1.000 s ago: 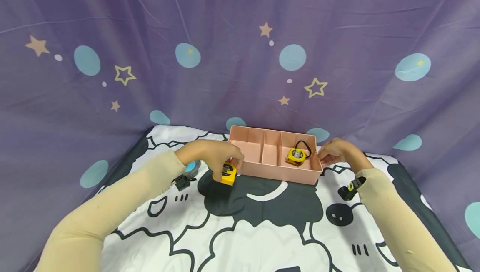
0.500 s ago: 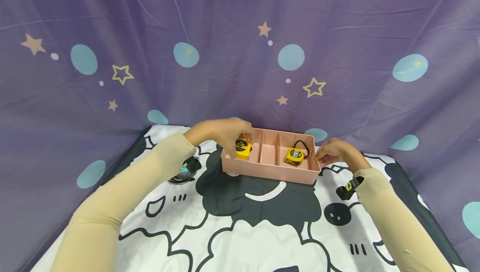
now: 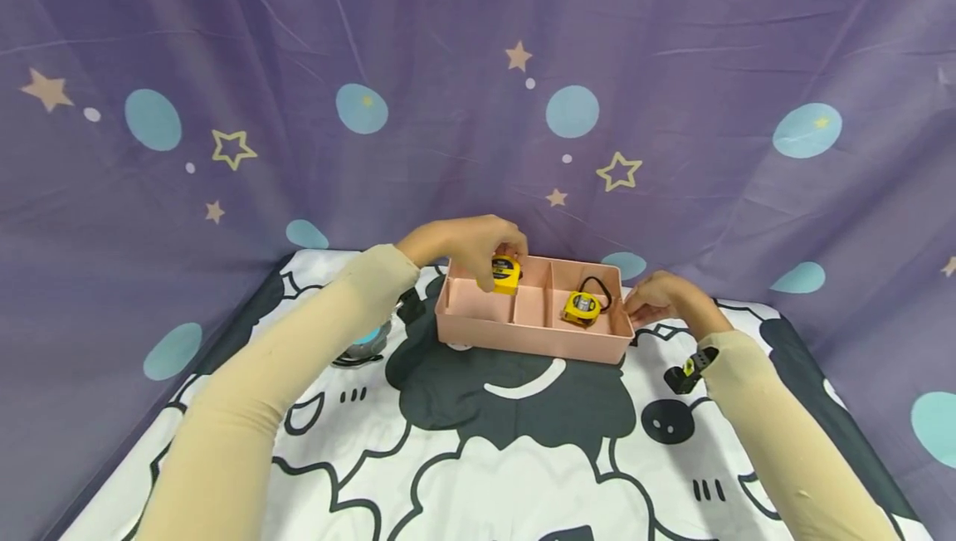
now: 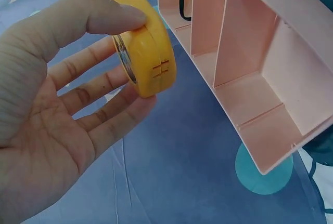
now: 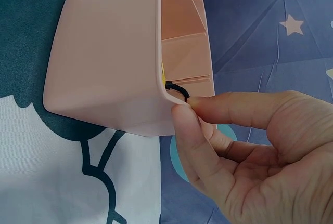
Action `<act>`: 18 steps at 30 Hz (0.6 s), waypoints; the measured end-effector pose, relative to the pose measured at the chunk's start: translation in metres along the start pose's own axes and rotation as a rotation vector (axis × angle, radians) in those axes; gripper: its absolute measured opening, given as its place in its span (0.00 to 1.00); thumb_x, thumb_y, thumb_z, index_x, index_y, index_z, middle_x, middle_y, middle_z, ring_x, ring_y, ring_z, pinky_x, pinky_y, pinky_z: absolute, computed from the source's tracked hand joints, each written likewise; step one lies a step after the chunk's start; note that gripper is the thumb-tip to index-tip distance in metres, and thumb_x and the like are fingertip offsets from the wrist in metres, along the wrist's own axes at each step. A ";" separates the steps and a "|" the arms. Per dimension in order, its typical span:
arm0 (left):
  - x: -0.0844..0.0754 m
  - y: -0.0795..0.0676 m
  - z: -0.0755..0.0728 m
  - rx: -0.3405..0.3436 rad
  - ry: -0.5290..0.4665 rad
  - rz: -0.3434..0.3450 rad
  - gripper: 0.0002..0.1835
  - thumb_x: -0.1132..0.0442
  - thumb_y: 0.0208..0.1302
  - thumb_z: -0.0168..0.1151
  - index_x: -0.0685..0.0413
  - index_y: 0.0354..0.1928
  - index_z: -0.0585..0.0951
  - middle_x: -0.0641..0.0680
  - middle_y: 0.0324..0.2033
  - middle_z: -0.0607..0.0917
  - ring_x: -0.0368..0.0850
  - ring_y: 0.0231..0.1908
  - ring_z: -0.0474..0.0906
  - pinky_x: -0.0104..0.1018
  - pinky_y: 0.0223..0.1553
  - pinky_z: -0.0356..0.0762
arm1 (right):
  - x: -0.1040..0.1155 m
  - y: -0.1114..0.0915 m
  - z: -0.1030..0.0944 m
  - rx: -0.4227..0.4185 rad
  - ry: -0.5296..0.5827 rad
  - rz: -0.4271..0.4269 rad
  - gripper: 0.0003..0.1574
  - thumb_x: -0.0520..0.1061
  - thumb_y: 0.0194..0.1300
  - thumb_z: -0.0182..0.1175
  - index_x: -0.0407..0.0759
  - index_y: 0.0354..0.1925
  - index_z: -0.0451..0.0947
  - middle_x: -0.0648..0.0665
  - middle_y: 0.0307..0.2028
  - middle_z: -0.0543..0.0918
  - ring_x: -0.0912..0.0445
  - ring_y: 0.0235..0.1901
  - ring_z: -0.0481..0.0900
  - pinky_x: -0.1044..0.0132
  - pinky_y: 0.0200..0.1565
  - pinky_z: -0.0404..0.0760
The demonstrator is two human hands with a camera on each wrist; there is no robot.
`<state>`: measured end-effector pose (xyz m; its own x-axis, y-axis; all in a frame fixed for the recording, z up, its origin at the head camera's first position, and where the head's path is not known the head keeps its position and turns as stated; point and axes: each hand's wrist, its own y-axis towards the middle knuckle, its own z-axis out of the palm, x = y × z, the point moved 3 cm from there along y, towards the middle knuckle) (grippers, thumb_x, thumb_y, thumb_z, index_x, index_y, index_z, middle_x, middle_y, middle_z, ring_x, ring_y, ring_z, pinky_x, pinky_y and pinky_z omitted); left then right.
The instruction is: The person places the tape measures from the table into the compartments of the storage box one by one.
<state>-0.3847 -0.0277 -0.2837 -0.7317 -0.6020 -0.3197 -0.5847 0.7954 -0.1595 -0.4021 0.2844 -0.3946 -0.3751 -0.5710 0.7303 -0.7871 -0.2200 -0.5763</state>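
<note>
My left hand (image 3: pixel 481 244) holds a yellow tape measure (image 3: pixel 506 277) between thumb and fingertips, over the divider between the left and middle compartments of a pink box (image 3: pixel 534 343). In the left wrist view the thumb presses one side of the tape measure (image 4: pixel 151 52) and the fingers support the other. At the box's right end, my right hand (image 3: pixel 657 296) pinches the rim, thumb and forefinger on either side of the wall (image 5: pixel 169 110). A second yellow tape measure (image 3: pixel 581 308) with a black strap (image 3: pixel 603 290) lies in the right compartment.
A grey and blue round object (image 3: pixel 368 343) lies left of the box, partly hidden by the left sleeve (image 3: pixel 299 358). The patterned cloth (image 3: pixel 515 483) covers the table. A purple curtain (image 3: pixel 448 168) hangs right behind the box.
My left hand has lifted the tape measure from beside the box's left end and carried it right, over the box. The box's left end shifted slightly left; my right hand stays on the rim.
</note>
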 end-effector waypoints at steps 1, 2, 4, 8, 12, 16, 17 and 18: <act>0.000 0.002 -0.001 -0.006 -0.008 0.002 0.27 0.68 0.46 0.77 0.54 0.53 0.82 0.55 0.45 0.81 0.50 0.46 0.74 0.39 0.47 0.79 | 0.000 0.000 0.000 0.000 0.003 -0.001 0.12 0.30 0.66 0.57 0.23 0.47 0.73 0.47 0.24 0.82 0.59 0.26 0.83 0.67 0.37 0.87; 0.000 0.005 -0.001 -0.014 -0.015 0.003 0.27 0.68 0.46 0.77 0.54 0.52 0.82 0.55 0.45 0.81 0.50 0.45 0.74 0.39 0.47 0.79 | 0.000 0.000 -0.001 -0.001 0.003 -0.001 0.12 0.31 0.66 0.57 0.23 0.47 0.73 0.47 0.25 0.82 0.59 0.26 0.83 0.67 0.38 0.87; 0.000 0.010 -0.002 -0.030 -0.031 0.003 0.27 0.68 0.46 0.77 0.53 0.52 0.82 0.54 0.44 0.81 0.49 0.45 0.74 0.38 0.46 0.78 | 0.000 -0.001 -0.001 -0.005 0.005 0.000 0.11 0.30 0.65 0.56 0.24 0.46 0.74 0.46 0.25 0.82 0.59 0.27 0.83 0.67 0.38 0.87; 0.001 0.020 -0.004 -0.055 -0.054 -0.004 0.26 0.66 0.46 0.78 0.50 0.50 0.82 0.52 0.44 0.82 0.48 0.43 0.75 0.37 0.44 0.78 | 0.001 -0.002 -0.001 -0.011 0.006 0.004 0.09 0.30 0.65 0.56 0.25 0.44 0.74 0.46 0.25 0.82 0.59 0.27 0.83 0.67 0.38 0.87; 0.004 0.030 -0.005 -0.068 -0.104 -0.017 0.26 0.67 0.46 0.78 0.51 0.50 0.81 0.53 0.44 0.82 0.49 0.43 0.75 0.37 0.43 0.78 | 0.001 -0.003 -0.001 -0.016 0.012 0.007 0.10 0.29 0.65 0.56 0.23 0.45 0.74 0.46 0.25 0.82 0.58 0.27 0.83 0.67 0.38 0.87; 0.005 0.038 -0.006 -0.078 -0.139 -0.038 0.25 0.67 0.46 0.77 0.51 0.49 0.80 0.53 0.43 0.81 0.48 0.43 0.75 0.36 0.43 0.78 | 0.001 -0.002 -0.001 -0.023 0.014 0.007 0.14 0.30 0.66 0.56 0.21 0.48 0.73 0.45 0.26 0.83 0.58 0.27 0.84 0.66 0.38 0.88; 0.005 0.040 -0.006 -0.081 -0.140 -0.042 0.25 0.67 0.46 0.77 0.51 0.49 0.80 0.53 0.43 0.81 0.48 0.42 0.75 0.36 0.43 0.78 | 0.000 -0.001 -0.001 -0.024 0.012 0.006 0.15 0.30 0.66 0.56 0.21 0.49 0.73 0.45 0.26 0.83 0.58 0.27 0.84 0.66 0.38 0.88; 0.006 0.042 -0.006 -0.084 -0.140 -0.042 0.24 0.67 0.46 0.77 0.51 0.48 0.80 0.53 0.43 0.81 0.47 0.42 0.75 0.36 0.42 0.77 | 0.000 -0.001 -0.001 -0.026 0.012 0.007 0.15 0.30 0.66 0.57 0.20 0.49 0.73 0.45 0.26 0.83 0.58 0.27 0.84 0.66 0.38 0.88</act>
<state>-0.4155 0.0019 -0.2867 -0.6534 -0.6145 -0.4421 -0.6456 0.7573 -0.0986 -0.4016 0.2850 -0.3933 -0.3861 -0.5632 0.7306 -0.7970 -0.1952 -0.5716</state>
